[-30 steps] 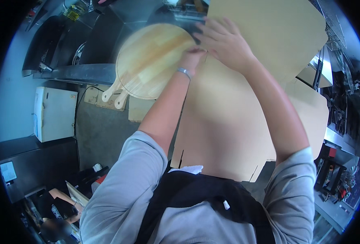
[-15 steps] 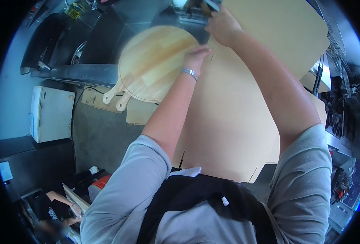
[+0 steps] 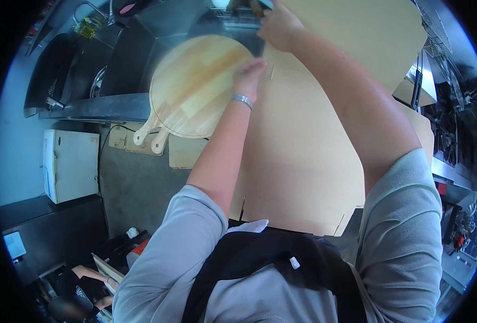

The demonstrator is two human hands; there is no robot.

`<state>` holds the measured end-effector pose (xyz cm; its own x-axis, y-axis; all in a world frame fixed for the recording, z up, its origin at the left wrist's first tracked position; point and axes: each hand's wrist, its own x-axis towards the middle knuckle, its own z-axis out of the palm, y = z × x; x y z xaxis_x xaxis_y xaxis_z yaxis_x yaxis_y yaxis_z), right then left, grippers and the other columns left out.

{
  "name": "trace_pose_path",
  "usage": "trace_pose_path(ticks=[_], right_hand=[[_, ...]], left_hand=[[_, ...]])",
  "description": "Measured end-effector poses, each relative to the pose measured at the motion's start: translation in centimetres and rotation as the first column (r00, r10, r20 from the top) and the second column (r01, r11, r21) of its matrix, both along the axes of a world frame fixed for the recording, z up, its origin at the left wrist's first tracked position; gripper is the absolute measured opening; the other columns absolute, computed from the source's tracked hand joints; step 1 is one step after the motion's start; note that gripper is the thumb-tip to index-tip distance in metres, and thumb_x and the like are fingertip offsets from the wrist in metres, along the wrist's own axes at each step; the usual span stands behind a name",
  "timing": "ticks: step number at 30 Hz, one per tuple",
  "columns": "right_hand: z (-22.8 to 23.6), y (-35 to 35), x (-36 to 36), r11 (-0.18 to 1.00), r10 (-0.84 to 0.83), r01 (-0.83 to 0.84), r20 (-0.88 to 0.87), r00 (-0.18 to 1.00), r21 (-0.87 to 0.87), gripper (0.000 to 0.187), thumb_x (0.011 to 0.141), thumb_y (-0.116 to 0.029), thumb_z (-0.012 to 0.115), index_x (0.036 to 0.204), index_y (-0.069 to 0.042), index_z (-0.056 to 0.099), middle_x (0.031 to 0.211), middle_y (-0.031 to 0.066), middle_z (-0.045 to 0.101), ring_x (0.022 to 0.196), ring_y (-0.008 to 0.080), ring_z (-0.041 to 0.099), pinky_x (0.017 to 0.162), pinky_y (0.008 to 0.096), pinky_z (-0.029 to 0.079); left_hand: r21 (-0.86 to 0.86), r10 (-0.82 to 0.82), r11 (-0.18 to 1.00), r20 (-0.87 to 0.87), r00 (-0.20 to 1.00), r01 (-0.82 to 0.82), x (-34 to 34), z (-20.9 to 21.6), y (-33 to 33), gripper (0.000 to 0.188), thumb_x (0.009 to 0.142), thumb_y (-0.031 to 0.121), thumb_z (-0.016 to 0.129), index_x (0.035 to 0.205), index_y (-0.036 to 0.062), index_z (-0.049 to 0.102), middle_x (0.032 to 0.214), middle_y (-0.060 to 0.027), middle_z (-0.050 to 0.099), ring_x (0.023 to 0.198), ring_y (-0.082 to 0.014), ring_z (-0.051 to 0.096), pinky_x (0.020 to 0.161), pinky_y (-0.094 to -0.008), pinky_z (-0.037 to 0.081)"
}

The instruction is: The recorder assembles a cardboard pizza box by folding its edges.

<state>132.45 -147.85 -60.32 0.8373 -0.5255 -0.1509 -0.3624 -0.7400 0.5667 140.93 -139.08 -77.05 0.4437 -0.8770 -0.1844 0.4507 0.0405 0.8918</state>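
Observation:
A large tan cardboard sheet (image 3: 303, 161) spreads in front of my body and reaches up to the far side. Left of it lies a round wooden board (image 3: 195, 86), with two pale handles (image 3: 159, 141) pointing toward me. My left hand (image 3: 247, 76), a bracelet on its wrist, lies over the board's right edge beside the cardboard's left edge. Its fingers are closed, but what they pinch is too blurred to tell. Farther out, my right hand (image 3: 281, 28) is closed at the cardboard's far left edge. A light blue thing shows at its fingertips, cut off by the picture's top.
A dark sink counter (image 3: 125, 107) with a metal edge runs along the far left. Below it stand a white box-shaped cabinet (image 3: 71, 164) and flattened cardboard (image 3: 141, 142) on the floor. Another person's arm (image 3: 96, 273) works at lower left. Wire racks and utensils (image 3: 448, 134) line the right.
The view has shifted slightly, so most things sit a little farther left. Both hands keep nearly the same places at the cardboard, my right hand slightly farther up in the picture.

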Motion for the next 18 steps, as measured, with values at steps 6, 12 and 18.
trace_pose_path(ticks=[6,12,18], right_hand=[[-0.7,-1.2,-0.2,0.994,0.054,-0.060,-0.060,0.997,-0.095,0.023,0.091,-0.027,0.056,0.093,-0.021,0.078,0.103,-0.0027,0.072,0.113,0.0208,0.060,0.110,0.0565,0.026],[-1.7,-2.1,-0.9,0.993,0.042,-0.049,-0.062,0.997,-0.108,0.022,0.090,-0.027,0.057,0.097,-0.018,0.077,0.107,-0.0004,0.072,0.113,0.0225,0.060,0.111,0.0573,0.026],[-1.0,-0.1,-0.8,0.997,0.070,-0.069,0.036,0.997,-0.027,0.023,0.091,-0.021,0.056,0.108,-0.028,0.070,0.111,-0.0046,0.066,0.120,0.0166,0.053,0.118,0.0457,0.019]], left_hand=[[0.007,-0.122,0.992,-0.156,0.980,0.124,0.9,-0.6,-0.2,0.026,0.087,0.007,0.073,0.113,0.0049,0.067,0.104,-0.0061,0.071,0.097,-0.0145,0.067,0.084,-0.0300,0.055],[-0.113,-0.315,0.949,-0.268,0.911,0.295,1.0,-0.8,0.7,0.029,0.088,0.008,0.071,0.117,0.0071,0.064,0.104,-0.0025,0.067,0.097,-0.0134,0.063,0.088,-0.0282,0.050],[-0.016,-0.148,0.988,0.131,0.980,0.152,0.9,-1.3,0.2,0.029,0.087,0.008,0.071,0.115,0.0029,0.064,0.100,-0.0038,0.068,0.093,-0.0122,0.063,0.086,-0.0283,0.050]])
